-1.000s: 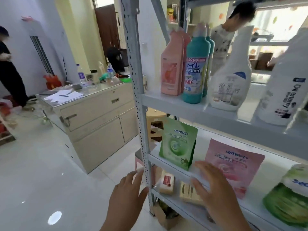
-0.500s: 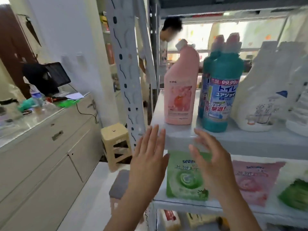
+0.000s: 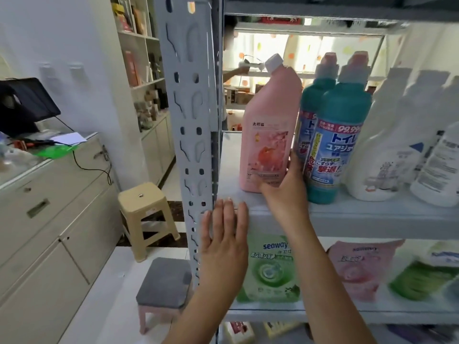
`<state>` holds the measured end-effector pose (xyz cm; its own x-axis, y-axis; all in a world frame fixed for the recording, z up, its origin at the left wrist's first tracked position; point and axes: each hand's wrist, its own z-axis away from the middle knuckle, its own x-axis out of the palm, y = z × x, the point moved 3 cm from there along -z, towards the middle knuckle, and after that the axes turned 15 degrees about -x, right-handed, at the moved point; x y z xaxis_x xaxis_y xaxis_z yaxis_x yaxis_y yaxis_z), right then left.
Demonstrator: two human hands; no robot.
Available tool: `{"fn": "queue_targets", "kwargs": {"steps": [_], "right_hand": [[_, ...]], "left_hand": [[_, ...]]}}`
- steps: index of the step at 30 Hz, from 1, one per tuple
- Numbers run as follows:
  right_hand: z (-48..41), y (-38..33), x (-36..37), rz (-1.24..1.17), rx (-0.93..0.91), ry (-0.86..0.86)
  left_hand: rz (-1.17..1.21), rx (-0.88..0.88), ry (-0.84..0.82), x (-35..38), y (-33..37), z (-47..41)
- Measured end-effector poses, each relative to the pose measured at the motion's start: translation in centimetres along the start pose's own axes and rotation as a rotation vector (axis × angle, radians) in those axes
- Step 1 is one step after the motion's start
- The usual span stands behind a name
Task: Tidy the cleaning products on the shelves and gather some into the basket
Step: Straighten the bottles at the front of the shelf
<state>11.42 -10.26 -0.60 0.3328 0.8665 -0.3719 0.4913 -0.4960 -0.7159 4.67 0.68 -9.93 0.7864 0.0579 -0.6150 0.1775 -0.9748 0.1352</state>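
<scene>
Judging from the shelves, little looks done: the right grip (image 3: 285, 184) is clamped round the base of the pink bottle (image 3: 268, 135), which stands on the upper shelf (image 3: 360, 219) beside the teal bottles (image 3: 332, 145), the left grip (image 3: 223, 242) is flat with fingers straight by the shelf edge, and no basket is in sight.

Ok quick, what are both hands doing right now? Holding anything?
Left hand: open and flat, holding nothing.
Right hand: gripping the pink bottle near its base.
</scene>
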Motion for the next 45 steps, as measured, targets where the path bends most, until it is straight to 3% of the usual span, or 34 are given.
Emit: {"fn": "queue_targets", "kwargs": {"steps": [10, 19, 21, 25, 27, 29, 32, 35, 41, 43, 45], "right_hand": [[0.1, -0.5, -0.4, 0.057, -0.012, 0.104], [1.3, -0.9, -1.7, -0.119, -0.050, 0.053], [2.3, -1.3, -2.6, -0.190, -0.046, 0.026], [5.6, -3.0, -5.8, -0.386, -0.027, -0.076], [7.8, -3.2, -7.1, -0.473, 0.015, -0.183], [10.5, -2.5, -7.4, -0.538, 0.077, -0.308], [14.6, -0.2, -6.4, -0.549, 0.170, -0.457], [17.9, 2.0, -5.1, -0.578, 0.268, -0.510], [20.9, 5.1, -3.4, -0.910, 0.565, -0.546], [21.2, 5.5, -3.5, -0.887, 0.570, -0.525], [21.3, 5.0, -3.3, -0.775, 0.543, -0.462]], "left_hand": [[0.101, -0.001, -0.002, -0.7, 0.1, 0.0], [0.253, -0.035, -0.216, -2.5, -0.1, -0.3], [0.414, -0.051, -0.296, -3.2, -0.6, -0.4], [1.105, -0.254, -0.635, -6.6, -1.2, -1.3], [1.407, -0.272, -0.741, -9.0, -0.8, -2.1], [1.555, -0.258, -0.827, -10.5, -0.4, -2.6], [1.573, -0.445, -1.010, -10.1, -0.3, -2.7], [1.437, -0.654, -1.051, -8.2, -0.2, -1.4], [1.443, -0.800, -1.178, -5.8, 0.4, 1.9], [1.406, -0.861, -1.165, -5.7, 0.5, 2.2], [1.270, -0.855, -1.030, -5.8, 0.7, 1.9]]}}
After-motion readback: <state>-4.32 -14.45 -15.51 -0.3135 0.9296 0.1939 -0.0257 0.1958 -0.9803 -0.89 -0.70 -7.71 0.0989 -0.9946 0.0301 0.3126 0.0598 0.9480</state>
